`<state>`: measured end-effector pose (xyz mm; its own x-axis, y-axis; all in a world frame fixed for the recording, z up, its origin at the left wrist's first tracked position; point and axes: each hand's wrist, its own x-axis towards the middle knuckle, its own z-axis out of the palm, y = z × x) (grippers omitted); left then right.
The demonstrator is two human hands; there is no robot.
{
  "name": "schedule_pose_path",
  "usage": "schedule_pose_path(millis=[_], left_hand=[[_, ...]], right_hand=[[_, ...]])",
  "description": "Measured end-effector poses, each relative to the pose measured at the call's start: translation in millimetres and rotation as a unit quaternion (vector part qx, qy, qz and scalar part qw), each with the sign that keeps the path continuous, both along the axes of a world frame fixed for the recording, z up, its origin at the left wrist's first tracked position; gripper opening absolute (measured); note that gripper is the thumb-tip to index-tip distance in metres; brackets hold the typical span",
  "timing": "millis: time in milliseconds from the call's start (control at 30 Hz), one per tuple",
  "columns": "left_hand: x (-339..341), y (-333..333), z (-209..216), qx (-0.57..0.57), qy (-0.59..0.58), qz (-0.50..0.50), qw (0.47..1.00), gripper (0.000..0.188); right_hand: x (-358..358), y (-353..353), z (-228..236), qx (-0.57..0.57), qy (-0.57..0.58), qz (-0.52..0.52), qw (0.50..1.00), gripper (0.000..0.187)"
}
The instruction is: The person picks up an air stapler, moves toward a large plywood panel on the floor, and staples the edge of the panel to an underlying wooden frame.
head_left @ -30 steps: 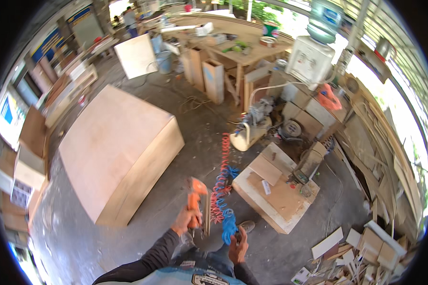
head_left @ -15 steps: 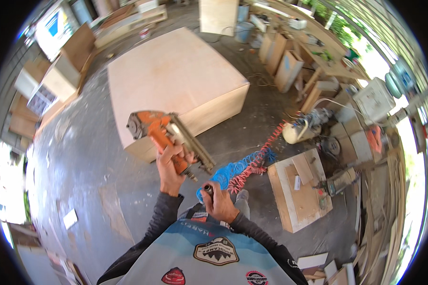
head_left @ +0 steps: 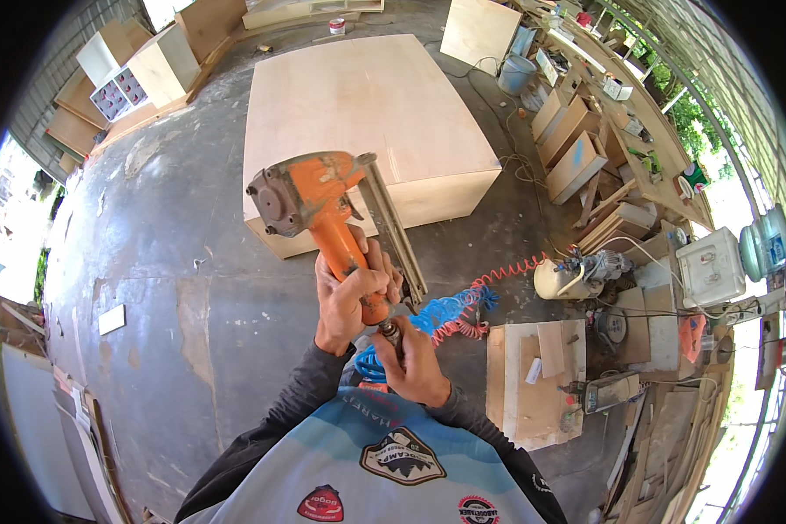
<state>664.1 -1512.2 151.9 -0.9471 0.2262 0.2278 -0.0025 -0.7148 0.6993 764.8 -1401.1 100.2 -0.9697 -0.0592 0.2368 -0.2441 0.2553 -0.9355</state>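
My left hand point(head_left: 345, 297) is wrapped round the orange handle of a pneumatic nail gun point(head_left: 319, 188). The gun's dark head points up and left, and its long magazine slants down to the right. At the handle's lower end, my right hand point(head_left: 417, 365) grips a metal air hose coupler point(head_left: 391, 332). The coupler meets the gun's air inlet; whether it is locked on I cannot tell. A blue coiled hose point(head_left: 441, 313) bunches behind my right hand, alongside a red coiled hose point(head_left: 511, 271). Beyond the gun stands a large pale plywood box point(head_left: 358, 105).
The red hose runs toward a cream air compressor point(head_left: 561, 279) at the right. Nearer me on that side is a low board-topped stand point(head_left: 506, 384) with a power tool point(head_left: 607, 393) beside it. A cluttered workbench point(head_left: 646, 170) and stacked wood line the right; cabinets point(head_left: 162, 65) stand far left.
The nail gun has come up and closer, with its head tilted higher. My right hand has brought the coupler from apart to the end of the gun's handle. The view has shifted.
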Motion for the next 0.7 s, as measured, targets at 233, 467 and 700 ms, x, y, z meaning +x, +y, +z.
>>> schedule_pose_path(millis=[233, 467, 700], left_hand=[[4, 53, 11, -0.026, 0.02, -0.08, 0.996, 0.038], [-3, 66, -8, -0.194, 0.019, -0.056, 0.979, 0.041], [-7, 80, -29, -0.245, 0.089, -0.078, 0.962, 0.028]], right_hand=[[-19, 33, 19, -0.122, -0.097, -0.033, 0.987, 0.019], [-34, 53, 11, -0.289, -0.206, 0.004, 0.935, 0.053], [-35, 113, -15, -0.024, -0.152, -0.084, 0.985, 0.034]])
